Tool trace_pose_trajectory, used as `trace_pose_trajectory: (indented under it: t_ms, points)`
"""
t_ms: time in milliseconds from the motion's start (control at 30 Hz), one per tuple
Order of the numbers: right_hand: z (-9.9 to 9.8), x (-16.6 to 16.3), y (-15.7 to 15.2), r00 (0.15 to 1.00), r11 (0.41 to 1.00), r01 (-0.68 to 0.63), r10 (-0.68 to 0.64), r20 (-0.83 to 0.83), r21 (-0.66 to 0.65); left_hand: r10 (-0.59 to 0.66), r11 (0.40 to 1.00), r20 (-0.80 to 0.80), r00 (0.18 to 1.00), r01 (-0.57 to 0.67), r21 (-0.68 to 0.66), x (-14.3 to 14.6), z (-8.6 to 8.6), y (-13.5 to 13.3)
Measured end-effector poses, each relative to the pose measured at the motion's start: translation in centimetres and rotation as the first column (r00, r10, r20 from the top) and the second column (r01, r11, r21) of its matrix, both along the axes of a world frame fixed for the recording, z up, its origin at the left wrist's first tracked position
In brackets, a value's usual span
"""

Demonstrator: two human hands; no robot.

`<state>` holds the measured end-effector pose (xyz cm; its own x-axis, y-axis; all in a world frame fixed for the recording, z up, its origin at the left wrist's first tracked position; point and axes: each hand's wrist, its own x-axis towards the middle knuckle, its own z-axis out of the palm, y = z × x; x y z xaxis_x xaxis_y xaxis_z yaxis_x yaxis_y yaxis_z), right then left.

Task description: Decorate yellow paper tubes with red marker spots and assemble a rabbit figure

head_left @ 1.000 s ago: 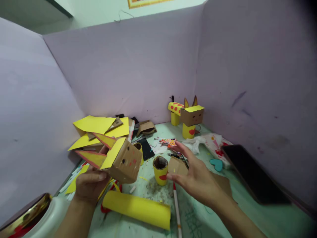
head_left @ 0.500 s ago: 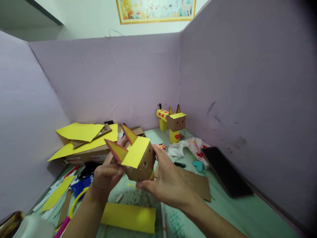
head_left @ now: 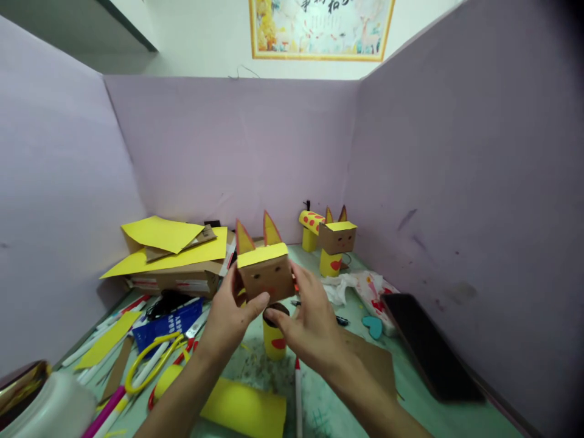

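My left hand [head_left: 235, 316] and my right hand [head_left: 312, 313] are closed around a brown cardboard box head [head_left: 266, 281], one at each side. It has two pointed orange-yellow ears, a yellow strip on top and a drawn face turned towards me. Behind the head, bits of yellow and red show beside my fingers; what they belong to is hidden. A yellow tube [head_left: 274, 344] with a red heart and a dark brown top stands just below the head. My right thumb overlaps its top; I cannot tell whether they touch. A yellow paper piece [head_left: 249, 407] lies nearer me, partly behind my left forearm.
A similar cardboard-headed animal [head_left: 336, 238] stands at the back right. Yellow sheets lie on a cardboard box [head_left: 171, 281] at the left. Yellow-handled scissors [head_left: 150, 362], pens and a blue packet [head_left: 168, 325] crowd the left side. A black phone [head_left: 429, 347] lies right.
The box head has turned from tilted, top showing, to upright with its face towards me. The heart tube beneath it has come into fuller view. The camera view has shifted left.
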<state>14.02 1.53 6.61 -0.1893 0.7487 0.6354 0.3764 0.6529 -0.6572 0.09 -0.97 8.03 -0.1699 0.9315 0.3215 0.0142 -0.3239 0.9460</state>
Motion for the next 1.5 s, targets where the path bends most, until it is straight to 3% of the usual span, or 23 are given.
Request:
trace_pose_trajectory:
  t_ms: [100, 167, 233, 267, 367, 433, 500, 633, 933, 1267, 1500]
  points:
    - [0.0, 1.4, 0.3, 0.981, 0.983, -0.178, 0.175, -0.082, -0.042, 0.101, 0.994, 0.052, 0.994, -0.098, -0.045, -0.8, 0.2, 0.1]
    - [-0.7, 2.5, 0.8, 0.959, 0.968, -0.19, 0.148, -0.24, -0.163, 0.096, 0.995, 0.093, 0.991, -0.094, -0.023, -1.3, 0.3, 0.1]
    - [-2.0, 3.5, 1.5, 0.922, 0.928, -0.176, 0.038, -0.386, -0.329, 0.082, 0.997, 0.141, 0.987, -0.083, 0.003, -1.8, 0.5, 0.2]
    - [-2.8, 3.8, 1.7, 0.922, 0.9, -0.189, 0.025, -0.388, -0.392, 0.082, 0.996, 0.165, 0.983, -0.086, 0.015, -2.0, 0.6, 0.2]
    - [-5.4, 3.9, 2.3, 0.929, 0.797, -0.327, 0.174, -0.326, -0.507, 0.086, 0.995, 0.193, 0.978, -0.093, 0.028, -2.5, 0.9, 0.3]
    - [-6.7, 3.3, 2.4, 0.898, 0.726, -0.435, 0.312, -0.309, -0.533, 0.095, 0.994, 0.194, 0.976, -0.103, 0.029, -2.6, 1.0, 0.4]
    - [-7.3, 2.4, 2.4, 0.876, 0.699, -0.482, 0.377, -0.3, -0.529, 0.102, 0.994, 0.199, 0.975, -0.109, 0.022, -2.7, 1.1, 0.3]
    - [-7.1, 1.0, 2.1, 0.879, 0.723, -0.475, 0.414, -0.236, -0.501, 0.084, 0.996, 0.206, 0.975, -0.089, 0.014, -2.5, 0.9, 0.3]
    - [-7.7, 0.2, 1.6, 0.962, 0.815, -0.267, 0.257, -0.091, -0.515, 0.011, 1.0, 0.166, 0.986, -0.008, -0.017, -2.5, -0.8, 0.7]
    - [-9.5, 0.2, 1.8, 0.946, 0.822, -0.319, 0.308, -0.103, -0.471, -0.09, 0.993, 0.107, 0.99, 0.098, -0.066, -1.8, -1.8, 0.7]
    - [-9.6, 0.4, 1.8, 0.941, 0.826, -0.331, 0.323, -0.098, -0.456, -0.097, 0.992, 0.051, 0.994, 0.1, -0.079, -1.7, -2.1, 0.5]
